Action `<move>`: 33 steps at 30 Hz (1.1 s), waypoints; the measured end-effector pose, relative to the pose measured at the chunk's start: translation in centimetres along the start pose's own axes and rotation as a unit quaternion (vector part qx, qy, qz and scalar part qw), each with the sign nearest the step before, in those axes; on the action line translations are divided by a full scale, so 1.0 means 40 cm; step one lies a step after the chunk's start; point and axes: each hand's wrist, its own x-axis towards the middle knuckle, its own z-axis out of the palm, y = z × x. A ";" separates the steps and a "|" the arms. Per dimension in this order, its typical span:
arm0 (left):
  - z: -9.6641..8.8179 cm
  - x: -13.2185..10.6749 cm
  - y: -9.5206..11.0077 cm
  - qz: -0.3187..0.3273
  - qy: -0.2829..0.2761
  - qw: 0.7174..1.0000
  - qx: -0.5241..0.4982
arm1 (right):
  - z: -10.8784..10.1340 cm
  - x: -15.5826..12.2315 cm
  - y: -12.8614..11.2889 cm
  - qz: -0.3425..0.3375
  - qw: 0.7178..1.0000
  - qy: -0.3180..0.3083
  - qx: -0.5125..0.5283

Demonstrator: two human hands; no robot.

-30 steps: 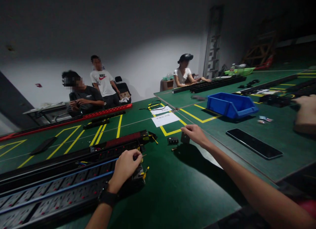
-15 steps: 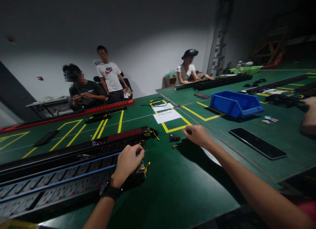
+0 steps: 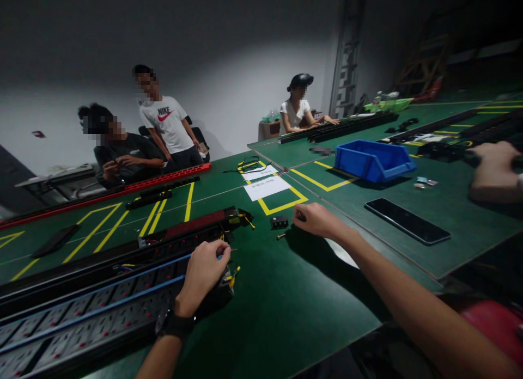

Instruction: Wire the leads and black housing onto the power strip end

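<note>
My left hand (image 3: 206,267), with a black watch on the wrist, is held above the end of a long black power strip (image 3: 98,313) with rows of sockets and red dots. Its thumb and forefinger pinch a thin, short rod-like piece (image 3: 233,250), too small to name surely. My right hand (image 3: 316,220) is closed just right of a small black block (image 3: 279,222) on the table. Dark shows between its curled fingers; I cannot tell what it is. A small brass-coloured screw (image 3: 281,236) lies in front of the block. Yellow-tipped wires (image 3: 235,275) stick out of the strip's end.
A blue bin (image 3: 371,164) and a phone (image 3: 408,221) lie to the right on the green table (image 3: 261,324). White labelled papers (image 3: 267,188) are ahead. Another person's hand (image 3: 496,169) rests at the right edge. Three people are across the table. A red rail (image 3: 163,178) runs along the far left.
The view has turned slightly to the right, so everything sits further left. Both hands keep nearly the same pose and place relative to the strip and the block.
</note>
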 end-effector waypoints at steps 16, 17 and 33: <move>-0.019 -0.029 0.048 -0.041 0.023 0.987 0.152 | 0.042 -0.011 0.032 0.053 0.993 -0.069 -0.084; -0.016 -0.030 0.048 -0.040 0.019 0.986 0.163 | 0.043 -0.012 0.033 0.053 0.992 -0.073 -0.090; 0.023 -0.037 0.032 0.017 0.006 0.997 0.076 | 0.053 -0.008 0.056 0.019 0.996 -0.051 -0.065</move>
